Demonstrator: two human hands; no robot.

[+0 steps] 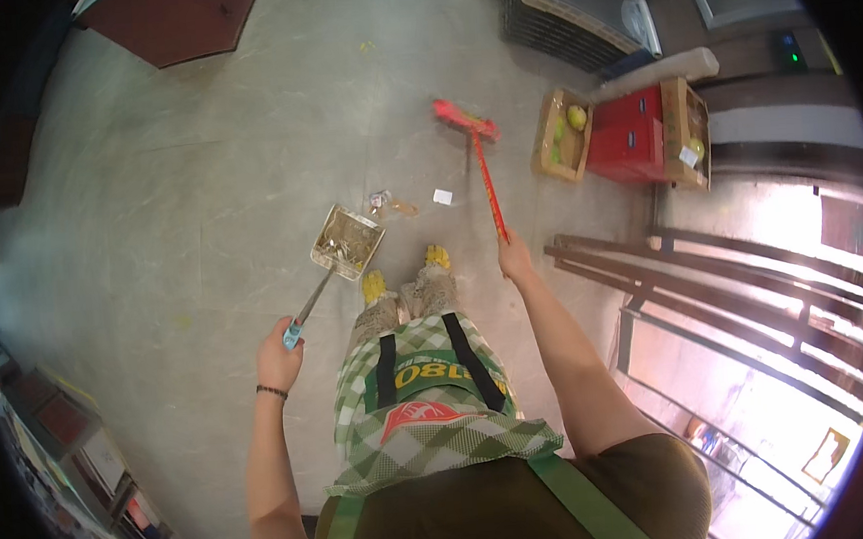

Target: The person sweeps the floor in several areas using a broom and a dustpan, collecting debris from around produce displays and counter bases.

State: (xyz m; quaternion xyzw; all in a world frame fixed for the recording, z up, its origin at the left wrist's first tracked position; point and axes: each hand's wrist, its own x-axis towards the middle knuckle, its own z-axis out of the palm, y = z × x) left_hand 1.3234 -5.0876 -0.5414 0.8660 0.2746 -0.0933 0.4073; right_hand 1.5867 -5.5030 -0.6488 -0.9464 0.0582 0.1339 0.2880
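My left hand (pixel 281 356) is closed around the light-blue grip of a long-handled dustpan (pixel 348 241), whose pan rests on the floor left of my yellow shoes with some debris inside. In my right hand (pixel 514 255) is the red handle of a broom (pixel 467 119); its red head, slightly blurred, is ahead of me to the right. Between pan and broom head, a crumpled wrapper (pixel 379 200), a brownish scrap (pixel 404 207) and a small white piece of paper (pixel 442 196) lie on the floor.
At the right stand a cardboard box with green and yellow fruit (pixel 563 135), red boxes (pixel 627 139) and stacked black crates (pixel 557 28). Brown rails (pixel 712 260) run along the right side. A dark red panel (pixel 164 23) is at the upper left, cluttered shelves (pixel 80 469) at the lower left.
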